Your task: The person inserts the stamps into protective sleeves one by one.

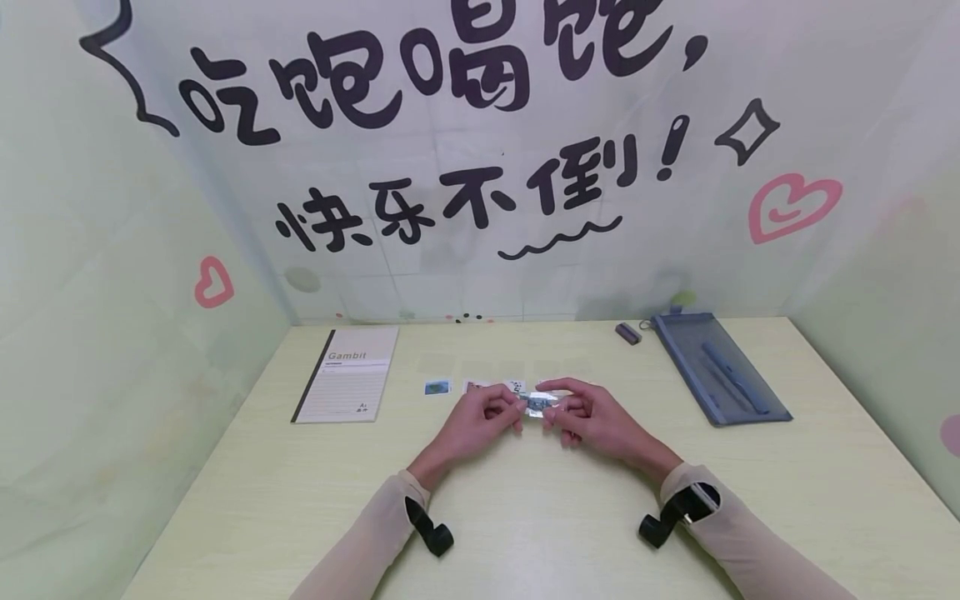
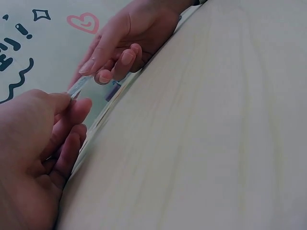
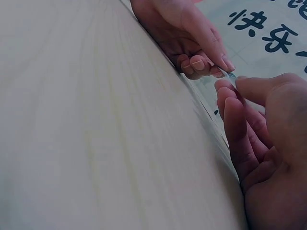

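Note:
Between both hands is a small blue-and-white stamp-like picture (image 1: 538,404) with a shiny, clear sleeve-like film around it. My left hand (image 1: 480,421) pinches its left end between thumb and forefinger. The right hand (image 1: 600,423) pinches the opposite end, its forefinger stretched above the top edge. In the left wrist view the piece (image 2: 79,86) appears nearly edge-on, raised off the table. Just beyond the hands lies a row of small stamp-like pictures, among them a blue-green one (image 1: 437,387) and a pinkish one (image 1: 474,386); the hands partly cover this row.
Faint clear squares (image 1: 480,367) lie in a row behind the pictures. A Gambit notebook (image 1: 348,375) is at the left. At the right lies a blue mesh zip pouch (image 1: 720,367) with pens inside, beside a small dark eraser-like block (image 1: 627,333). A printed cloth hangs behind.

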`<state>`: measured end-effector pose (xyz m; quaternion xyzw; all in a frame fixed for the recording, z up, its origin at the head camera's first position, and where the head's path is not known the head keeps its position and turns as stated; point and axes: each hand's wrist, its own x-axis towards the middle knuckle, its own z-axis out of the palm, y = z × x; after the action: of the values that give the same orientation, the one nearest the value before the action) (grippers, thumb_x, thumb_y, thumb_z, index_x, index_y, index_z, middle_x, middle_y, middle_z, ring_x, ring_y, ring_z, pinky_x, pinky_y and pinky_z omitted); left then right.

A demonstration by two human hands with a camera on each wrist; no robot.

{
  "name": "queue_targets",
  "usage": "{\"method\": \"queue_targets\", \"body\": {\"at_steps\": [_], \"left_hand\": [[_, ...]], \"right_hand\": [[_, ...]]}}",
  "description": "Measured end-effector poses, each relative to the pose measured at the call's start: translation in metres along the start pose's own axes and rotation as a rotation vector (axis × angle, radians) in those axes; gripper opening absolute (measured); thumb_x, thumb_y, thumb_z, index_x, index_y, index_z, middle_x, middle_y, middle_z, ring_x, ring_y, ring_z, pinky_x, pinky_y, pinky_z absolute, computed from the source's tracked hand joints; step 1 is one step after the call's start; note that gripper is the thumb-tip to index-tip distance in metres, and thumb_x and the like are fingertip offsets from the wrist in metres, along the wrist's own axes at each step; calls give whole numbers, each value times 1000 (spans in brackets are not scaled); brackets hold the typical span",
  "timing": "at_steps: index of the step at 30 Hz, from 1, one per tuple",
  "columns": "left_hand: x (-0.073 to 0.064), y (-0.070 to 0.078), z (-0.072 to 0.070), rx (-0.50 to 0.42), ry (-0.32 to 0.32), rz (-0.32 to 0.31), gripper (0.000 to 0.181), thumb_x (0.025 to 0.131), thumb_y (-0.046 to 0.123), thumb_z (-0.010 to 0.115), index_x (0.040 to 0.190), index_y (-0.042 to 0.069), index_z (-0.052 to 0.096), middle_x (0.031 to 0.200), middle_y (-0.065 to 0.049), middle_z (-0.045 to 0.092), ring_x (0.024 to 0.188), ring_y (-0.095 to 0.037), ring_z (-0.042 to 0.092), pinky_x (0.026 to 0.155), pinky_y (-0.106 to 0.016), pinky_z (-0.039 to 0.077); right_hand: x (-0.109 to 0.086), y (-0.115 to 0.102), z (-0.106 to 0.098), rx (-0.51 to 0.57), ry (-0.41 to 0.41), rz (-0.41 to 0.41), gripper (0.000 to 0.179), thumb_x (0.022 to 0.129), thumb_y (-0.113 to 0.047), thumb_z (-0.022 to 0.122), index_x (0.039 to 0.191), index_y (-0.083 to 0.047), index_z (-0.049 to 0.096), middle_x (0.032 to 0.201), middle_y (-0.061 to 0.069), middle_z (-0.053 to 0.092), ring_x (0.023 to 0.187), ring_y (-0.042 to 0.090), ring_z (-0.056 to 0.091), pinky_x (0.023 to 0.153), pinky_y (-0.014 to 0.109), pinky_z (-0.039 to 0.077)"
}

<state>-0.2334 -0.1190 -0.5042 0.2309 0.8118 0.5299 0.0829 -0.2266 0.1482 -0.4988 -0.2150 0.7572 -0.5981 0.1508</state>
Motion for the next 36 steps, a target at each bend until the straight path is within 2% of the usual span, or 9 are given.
{"method": "queue_targets", "body": {"at_steps": [2, 4, 9, 13, 16, 18, 21, 29, 36], "left_hand": [[0, 1, 0, -6, 5, 0, 22, 110, 37, 66, 105, 18, 75, 84, 5, 79, 66, -6, 59, 76, -28, 45], [0, 2, 0, -5, 16, 0, 22, 110, 38, 66, 105, 19, 74, 84, 6, 79, 66, -6, 58, 102, -35, 47], [2, 2, 0, -11, 40, 3, 23, 109, 42, 66, 107, 20, 72, 83, 6, 80, 65, -7, 55, 134, -57, 12], [2, 1, 0, -10, 38, 14, 25, 109, 43, 65, 106, 19, 73, 82, 6, 79, 64, -6, 56, 124, -48, 29], [2, 1, 0, -6, 31, 26, 25, 109, 41, 66, 106, 18, 74, 83, 5, 79, 65, -7, 59, 102, -33, 44], [2, 0, 0, -7, 22, 31, 23, 109, 40, 66, 107, 19, 75, 84, 5, 79, 67, -9, 62, 78, -26, 45], [2, 0, 0, -7, 18, 31, 20, 109, 38, 67, 108, 20, 77, 85, 5, 80, 69, -10, 65, 68, -22, 45], [1, -1, 0, -16, 28, 25, 14, 111, 34, 64, 109, 24, 74, 84, 6, 80, 65, -7, 58, 105, -38, 35], [0, -1, -1, -11, 20, 24, 13, 110, 32, 66, 110, 23, 75, 86, 6, 80, 67, -8, 62, 89, -29, 42]], "right_hand": [[0, 0, 0, -2, 18, -6, 55, 106, -21, 73, 157, -14, 53, 103, 20, 76, 67, 18, 67, 62, 31, 59], [-1, 0, 0, -9, 34, -5, 58, 105, -20, 75, 158, -17, 52, 107, 20, 74, 69, 21, 70, 62, 33, 60], [-1, -1, 0, -17, 41, -4, 56, 103, -18, 77, 155, -18, 56, 116, 20, 73, 71, 23, 71, 62, 33, 61], [-1, -1, 1, -25, 42, -14, 54, 103, -17, 76, 154, -15, 58, 115, 20, 72, 70, 23, 71, 62, 32, 60], [-1, -2, 1, -32, 44, -20, 53, 104, -16, 76, 154, -15, 58, 113, 19, 70, 70, 23, 70, 61, 32, 60], [-1, -1, 1, -33, 47, -19, 53, 104, -16, 76, 153, -15, 59, 112, 19, 69, 70, 23, 70, 61, 32, 60], [-1, -1, 1, -32, 54, -14, 52, 103, -17, 76, 152, -15, 60, 111, 18, 69, 69, 22, 70, 61, 31, 59], [-1, -1, 1, -28, 73, 0, 52, 103, -19, 77, 152, -15, 60, 109, 18, 71, 68, 21, 70, 60, 30, 58], [0, -1, 2, -19, 72, -1, 50, 103, -18, 77, 151, -13, 62, 108, 17, 70, 67, 19, 69, 59, 30, 58]]}}
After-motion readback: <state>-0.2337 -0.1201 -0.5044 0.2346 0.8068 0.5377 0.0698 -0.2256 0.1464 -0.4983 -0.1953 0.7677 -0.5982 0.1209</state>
